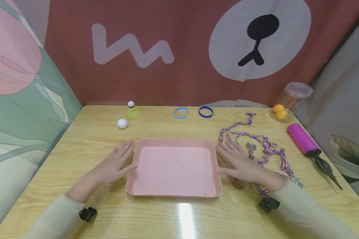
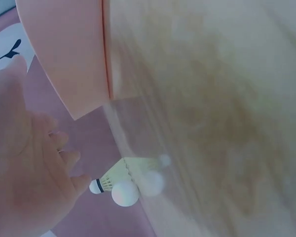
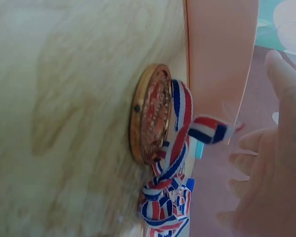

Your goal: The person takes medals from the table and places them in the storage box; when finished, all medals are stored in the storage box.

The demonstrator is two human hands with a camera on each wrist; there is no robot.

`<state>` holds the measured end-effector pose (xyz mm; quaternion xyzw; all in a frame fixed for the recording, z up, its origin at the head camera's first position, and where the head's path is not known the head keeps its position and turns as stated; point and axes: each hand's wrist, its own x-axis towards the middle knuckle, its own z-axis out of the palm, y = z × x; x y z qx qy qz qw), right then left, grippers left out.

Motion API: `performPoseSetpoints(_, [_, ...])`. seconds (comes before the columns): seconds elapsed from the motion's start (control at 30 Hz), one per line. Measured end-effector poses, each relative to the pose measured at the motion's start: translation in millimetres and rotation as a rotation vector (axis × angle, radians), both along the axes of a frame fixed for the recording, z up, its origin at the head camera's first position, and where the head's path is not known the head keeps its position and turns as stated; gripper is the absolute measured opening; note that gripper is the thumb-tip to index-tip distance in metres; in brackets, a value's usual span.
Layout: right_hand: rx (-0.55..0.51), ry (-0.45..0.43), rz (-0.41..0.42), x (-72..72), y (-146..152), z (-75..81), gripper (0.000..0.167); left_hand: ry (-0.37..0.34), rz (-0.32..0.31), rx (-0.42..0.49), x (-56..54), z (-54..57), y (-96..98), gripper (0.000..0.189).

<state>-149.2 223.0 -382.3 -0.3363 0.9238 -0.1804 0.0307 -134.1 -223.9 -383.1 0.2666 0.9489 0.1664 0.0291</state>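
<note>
A shallow pink tray [image 1: 176, 169] lies on the wooden table between the two hands. At its left side, the left hand [image 1: 115, 166] extends its fingers, thumb at the rim; whether it touches cannot be told. The right hand [image 1: 239, 162] mirrors it on the other side, fingers straight and holding nothing. Close to and partly under the right hand are medals on tangled red, white and blue ribbons [image 1: 231, 126]. In the right wrist view, a bronze-coloured medal [image 3: 153, 113] lies near the tray wall [image 3: 219, 54]. The forearm hides part of the ribbons.
At the back left are a yellow shuttlecock [image 1: 133, 112] and a white ball [image 1: 122, 123]. Light blue [image 1: 180, 117] and dark blue [image 1: 205, 116] wristbands lie behind the tray. On the right stand a clear jar [image 1: 290, 103] with orange balls and a magenta hand pump [image 1: 303, 138].
</note>
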Motion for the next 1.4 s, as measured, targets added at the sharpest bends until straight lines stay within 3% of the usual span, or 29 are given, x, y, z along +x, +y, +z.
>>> performPoseSetpoints(0.43, [0.014,-0.028,0.038,-2.3,-2,-6.4,0.081,-0.048,-0.020,-0.029,8.1,-3.3,4.4,0.075])
performPoseSetpoints(0.87, [-0.032,-0.057,0.093,-14.6,-2,-6.2,0.077,-0.038,-0.018,-0.053,2.2,-5.1,7.7,0.072])
performPoseSetpoints(1.13, [-0.047,-0.132,0.090,-35.4,-5,-5.7,0.077,-0.029,-0.027,-0.026,-9.5,-4.5,6.1,0.070])
performPoseSetpoints(1.4, [-0.043,-0.180,0.090,-65.5,-12,-3.5,0.077,-0.058,-0.009,-0.068,-34.4,-6.5,0.5,0.072])
